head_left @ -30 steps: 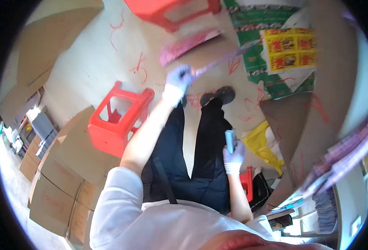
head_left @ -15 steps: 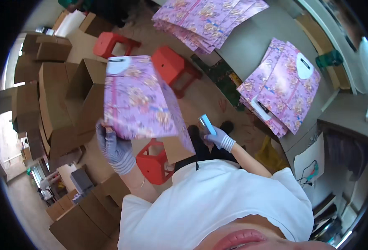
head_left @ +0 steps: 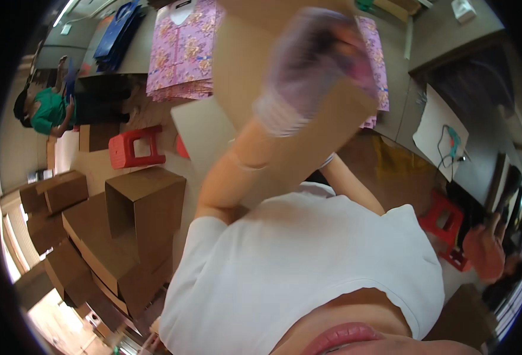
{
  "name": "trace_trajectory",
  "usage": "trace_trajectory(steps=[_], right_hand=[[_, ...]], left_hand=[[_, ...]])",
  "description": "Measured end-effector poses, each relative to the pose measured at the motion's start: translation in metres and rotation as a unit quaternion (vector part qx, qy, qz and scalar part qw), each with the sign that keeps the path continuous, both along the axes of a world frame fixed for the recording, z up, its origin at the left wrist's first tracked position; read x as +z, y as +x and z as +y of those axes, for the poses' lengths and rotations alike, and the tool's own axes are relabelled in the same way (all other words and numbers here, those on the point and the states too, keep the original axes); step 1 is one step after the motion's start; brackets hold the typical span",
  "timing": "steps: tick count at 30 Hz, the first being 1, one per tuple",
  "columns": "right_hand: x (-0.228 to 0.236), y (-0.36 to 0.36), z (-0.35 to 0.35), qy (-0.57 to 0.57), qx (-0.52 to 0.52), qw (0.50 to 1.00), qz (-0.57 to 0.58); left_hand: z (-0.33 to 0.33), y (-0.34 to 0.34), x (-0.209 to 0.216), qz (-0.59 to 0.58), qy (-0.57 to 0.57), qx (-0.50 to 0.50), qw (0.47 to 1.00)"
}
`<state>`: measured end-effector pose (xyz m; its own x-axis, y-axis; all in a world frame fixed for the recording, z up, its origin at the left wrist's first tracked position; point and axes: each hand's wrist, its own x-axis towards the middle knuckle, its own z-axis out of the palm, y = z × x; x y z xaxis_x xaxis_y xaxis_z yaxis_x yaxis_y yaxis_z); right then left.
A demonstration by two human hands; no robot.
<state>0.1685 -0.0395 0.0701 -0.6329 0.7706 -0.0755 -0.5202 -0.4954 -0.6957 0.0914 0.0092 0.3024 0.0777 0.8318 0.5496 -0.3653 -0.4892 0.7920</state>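
Brown plain-faced cardboard sheet (head_left: 243, 65), a bit of pink at one edge, is up in front of the chest. L hand (head_left: 302, 71), in a lavender glove w/ striped cuff, is on it; fingers blurred, apparently clenched on the pink edge. R hand is behind the sheet, only its striped cuff (head_left: 328, 160) visible; can't tell its fingers.

Farther out: pink floral flat paper pieces piled L (head_left: 181, 53) & R (head_left: 376, 65) of the sheet, on a grey table (head_left: 398, 89). Brown cardboard box (head_left: 154, 207) at L: one side open, dark, contents unclear. Sheet's edge overlaps the R pile in view. Open floor (head_left: 154, 112) btwn table edge & red plastic stool (head_left: 137, 148).
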Motion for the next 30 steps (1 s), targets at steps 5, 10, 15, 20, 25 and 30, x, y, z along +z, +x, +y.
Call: trace_trajectory(steps=[5, 10, 15, 20, 25, 30], right_hand=[[-0.006, 0.067, 0.009, -0.08, -0.2, 0.976, -0.003], [-0.032, 0.126, -0.024, -0.16, -0.389, 0.907, -0.022], [-0.063, 0.151, -0.053, -0.24, -0.486, 0.838, -0.064], [-0.094, 0.18, -0.074, -0.305, -0.524, 0.782, -0.144], [-0.118, 0.21, -0.085, -0.304, -0.474, 0.797, -0.219], [-0.122, 0.195, -0.055, -0.298, -0.458, 0.79, -0.279]], left_hand=[[-0.009, 0.072, -0.072, -0.021, -0.069, -0.234, 0.97], [-0.04, 0.081, -0.146, 0.017, -0.197, -0.272, 0.942], [-0.05, 0.039, -0.25, 0.236, -0.309, -0.108, 0.915], [-0.053, -0.007, -0.291, 0.33, -0.384, -0.215, 0.835], [-0.009, -0.071, -0.152, 0.298, -0.396, -0.42, 0.76], [0.046, -0.113, -0.237, 0.513, -0.377, -0.091, 0.766]])
